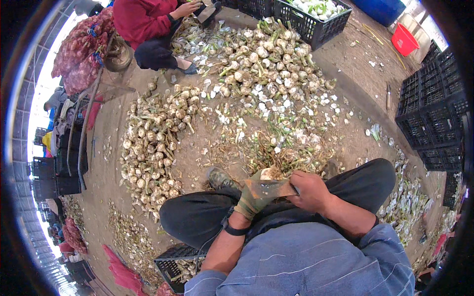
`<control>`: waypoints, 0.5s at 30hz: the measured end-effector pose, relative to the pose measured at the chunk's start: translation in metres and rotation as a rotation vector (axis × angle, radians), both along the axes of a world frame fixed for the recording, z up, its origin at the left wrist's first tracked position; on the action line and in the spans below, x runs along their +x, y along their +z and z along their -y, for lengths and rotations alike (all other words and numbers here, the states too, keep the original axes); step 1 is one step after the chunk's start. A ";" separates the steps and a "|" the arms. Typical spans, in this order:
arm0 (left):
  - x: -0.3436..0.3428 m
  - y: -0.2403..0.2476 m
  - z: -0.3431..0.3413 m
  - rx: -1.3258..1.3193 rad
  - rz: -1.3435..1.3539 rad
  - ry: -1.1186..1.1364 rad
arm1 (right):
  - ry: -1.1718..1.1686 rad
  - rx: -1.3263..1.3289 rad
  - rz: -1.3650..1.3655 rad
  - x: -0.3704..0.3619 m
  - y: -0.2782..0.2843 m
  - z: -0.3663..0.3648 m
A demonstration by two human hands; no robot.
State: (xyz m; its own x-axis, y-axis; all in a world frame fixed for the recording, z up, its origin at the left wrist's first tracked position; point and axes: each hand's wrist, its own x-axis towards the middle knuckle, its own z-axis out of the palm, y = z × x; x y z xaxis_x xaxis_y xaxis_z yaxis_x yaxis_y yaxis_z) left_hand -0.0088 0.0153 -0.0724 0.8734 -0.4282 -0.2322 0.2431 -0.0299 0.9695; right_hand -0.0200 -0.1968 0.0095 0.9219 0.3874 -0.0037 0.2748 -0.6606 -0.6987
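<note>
My left hand (251, 201), in a greenish work glove, is closed around a garlic bulb (269, 173) above my lap. Bare and closed, my right hand (311, 191) grips a wide-bladed knife (270, 189). Its brown-stained blade lies across the gloved fingers, just below the bulb, and hides part of that hand. Whether the edge touches the bulb I cannot tell. Cut roots and leafy trimmings (281, 153) lie on the ground just beyond my hands. Untrimmed garlic bulbs (153, 143) are heaped to the left, and a larger garlic pile (266, 54) spreads out ahead.
Across from me a person in a red top (143, 24) works crouched. A black crate (316, 24) of white garlic stands beyond the pile. Stacked black crates (429, 103) rise at right, near a red bucket (405, 39). Another crate (170, 266) sits by my left hip.
</note>
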 end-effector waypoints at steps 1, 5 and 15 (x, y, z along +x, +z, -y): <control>0.001 0.004 0.000 0.013 0.026 -0.018 | -0.001 -0.011 0.000 0.000 -0.003 0.000; 0.004 0.010 -0.004 0.030 0.139 -0.030 | -0.010 -0.013 0.020 -0.002 -0.019 -0.001; 0.018 0.105 0.000 0.126 0.178 0.056 | -0.301 -0.238 -0.398 0.007 -0.063 0.015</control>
